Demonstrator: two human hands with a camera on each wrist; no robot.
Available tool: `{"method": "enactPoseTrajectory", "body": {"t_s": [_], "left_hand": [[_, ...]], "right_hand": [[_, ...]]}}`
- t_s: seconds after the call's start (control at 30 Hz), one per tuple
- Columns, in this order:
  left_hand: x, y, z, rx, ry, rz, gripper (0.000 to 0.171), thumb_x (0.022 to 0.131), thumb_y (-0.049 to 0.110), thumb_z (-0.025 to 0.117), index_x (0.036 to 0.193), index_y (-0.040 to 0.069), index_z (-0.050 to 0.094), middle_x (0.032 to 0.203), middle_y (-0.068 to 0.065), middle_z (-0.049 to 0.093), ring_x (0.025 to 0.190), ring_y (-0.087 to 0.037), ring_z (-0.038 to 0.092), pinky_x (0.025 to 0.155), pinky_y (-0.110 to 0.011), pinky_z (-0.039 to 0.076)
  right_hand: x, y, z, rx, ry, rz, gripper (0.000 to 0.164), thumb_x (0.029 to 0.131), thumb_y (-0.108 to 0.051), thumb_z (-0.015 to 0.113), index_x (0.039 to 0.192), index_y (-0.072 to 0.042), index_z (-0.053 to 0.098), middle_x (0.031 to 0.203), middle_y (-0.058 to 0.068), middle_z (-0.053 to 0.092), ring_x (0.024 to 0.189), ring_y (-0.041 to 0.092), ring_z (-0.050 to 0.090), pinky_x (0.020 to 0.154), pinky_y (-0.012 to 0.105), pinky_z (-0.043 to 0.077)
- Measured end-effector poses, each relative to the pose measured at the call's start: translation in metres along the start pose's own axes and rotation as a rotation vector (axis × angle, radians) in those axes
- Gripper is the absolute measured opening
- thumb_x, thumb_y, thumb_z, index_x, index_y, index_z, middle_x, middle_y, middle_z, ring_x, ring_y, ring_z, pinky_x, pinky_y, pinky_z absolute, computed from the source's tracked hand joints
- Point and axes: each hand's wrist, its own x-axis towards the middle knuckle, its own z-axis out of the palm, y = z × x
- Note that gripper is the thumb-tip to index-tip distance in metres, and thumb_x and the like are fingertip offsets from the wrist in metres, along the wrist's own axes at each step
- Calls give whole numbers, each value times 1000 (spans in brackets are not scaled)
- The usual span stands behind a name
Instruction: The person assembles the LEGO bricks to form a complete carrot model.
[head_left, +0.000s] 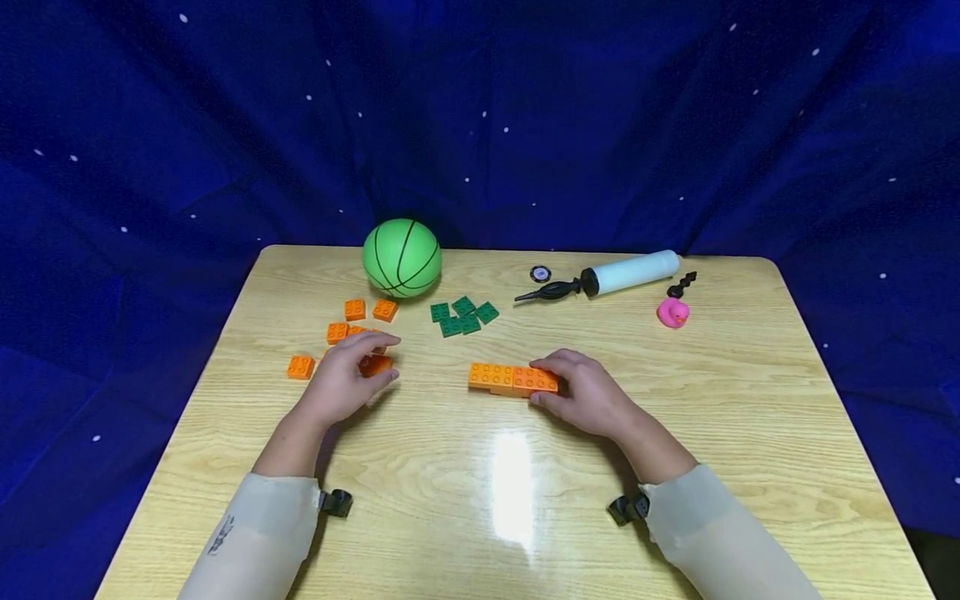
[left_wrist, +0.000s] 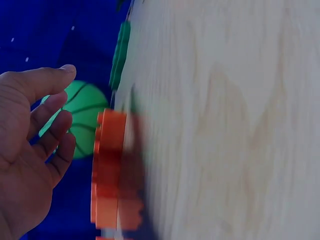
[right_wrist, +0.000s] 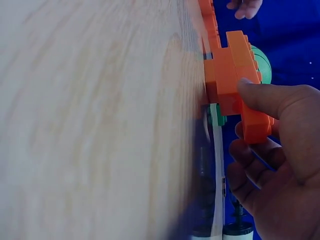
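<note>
My right hand point(head_left: 588, 396) pinches the right end of an orange toy brick assembly point(head_left: 491, 375) between thumb and fingers. In the right wrist view the brick assembly point(right_wrist: 228, 75) has stepped layers, the top one jutting out past the lower ones. Over a group of loose orange toy bricks at the left is my left hand point(head_left: 341, 383), thumb and fingers apart. The left wrist view shows nothing between that hand's point(left_wrist: 25, 150) fingers, with a row of orange bricks point(left_wrist: 107, 172) beside it. Part of the brick group is hidden beneath the left hand.
Behind the loose bricks sits a green ball point(head_left: 402, 258). Several flat green bricks point(head_left: 450, 326) lie near the middle. Farther right are a round chip point(head_left: 540, 273), a hand pump point(head_left: 630, 272), a small black piece point(head_left: 678, 287) and a pink rubber duck point(head_left: 672, 312) on the wooden table point(head_left: 712, 383).
</note>
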Motion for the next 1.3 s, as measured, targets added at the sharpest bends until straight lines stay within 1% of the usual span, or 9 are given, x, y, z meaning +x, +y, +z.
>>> {"method": "enactPoseTrajectory", "body": {"t_s": [0.2, 0.3, 0.43, 0.63, 0.73, 0.83, 1.03, 1.17, 1.3], "left_hand": [[-10, -11, -14, 25, 48, -26, 47, 89, 11, 83, 133, 11, 69, 135, -7, 65, 122, -31, 57, 98, -51, 49], [-16, -18, -20, 43, 75, -36, 45, 89, 10, 83, 132, 11, 70, 135, -8, 65, 122, -32, 56, 98, -52, 48], [-23, -27, -29, 79, 118, -49, 44, 88, 8, 84, 129, 10, 70, 132, -11, 66, 116, -34, 57, 92, -51, 48], [-32, -39, -40, 122, 149, -63, 45, 87, 8, 84, 130, 7, 69, 131, -15, 66, 121, -38, 55, 98, -57, 45], [-37, -44, -46, 127, 172, -76, 45, 86, 6, 84, 128, 6, 70, 130, -16, 66, 117, -38, 54, 96, -56, 44], [-40, -49, -50, 149, 183, -98, 47, 84, 5, 85, 128, 6, 69, 132, -17, 64, 119, -39, 50, 96, -57, 42], [-43, -56, -59, 172, 151, -136, 52, 82, 1, 83, 131, 5, 66, 138, -19, 58, 125, -42, 45, 99, -59, 41], [-45, -58, -64, 175, 102, -162, 56, 81, -3, 78, 135, 2, 62, 141, -22, 55, 129, -46, 43, 101, -63, 39], [-45, -60, -68, 186, 52, -189, 62, 77, -5, 73, 137, 0, 60, 142, -25, 52, 132, -50, 41, 103, -66, 37]], "right_hand": [[0, 1, 0, 6, 12, 2, 50, 90, -26, 83, 133, -7, 69, 121, 4, 68, 106, 20, 64, 95, 43, 54], [0, 0, -1, 11, 16, -1, 51, 89, -26, 84, 133, -7, 68, 122, 5, 68, 108, 22, 65, 97, 45, 53], [-2, 0, -2, 17, 22, 0, 52, 88, -25, 85, 133, -7, 68, 122, 6, 68, 109, 24, 65, 98, 47, 53], [-5, 3, -4, 13, 22, 10, 52, 87, -24, 86, 133, -7, 69, 121, 5, 68, 111, 23, 65, 99, 46, 52], [-6, 4, -4, 13, 19, 10, 51, 88, -25, 85, 133, -7, 69, 122, 5, 68, 113, 24, 64, 100, 46, 52], [-7, 5, -5, 15, 20, 9, 51, 88, -24, 85, 132, -7, 69, 122, 5, 68, 113, 24, 65, 101, 46, 52], [-7, 5, -6, 14, 20, 13, 50, 88, -23, 85, 132, -6, 69, 121, 5, 68, 113, 24, 65, 100, 46, 52], [-8, 4, -6, 11, 15, 17, 50, 88, -23, 85, 132, -7, 69, 121, 5, 68, 113, 24, 64, 101, 46, 52], [-9, 5, -7, 15, 15, 24, 49, 88, -24, 85, 132, -7, 69, 121, 4, 68, 112, 23, 64, 100, 45, 52]]}}
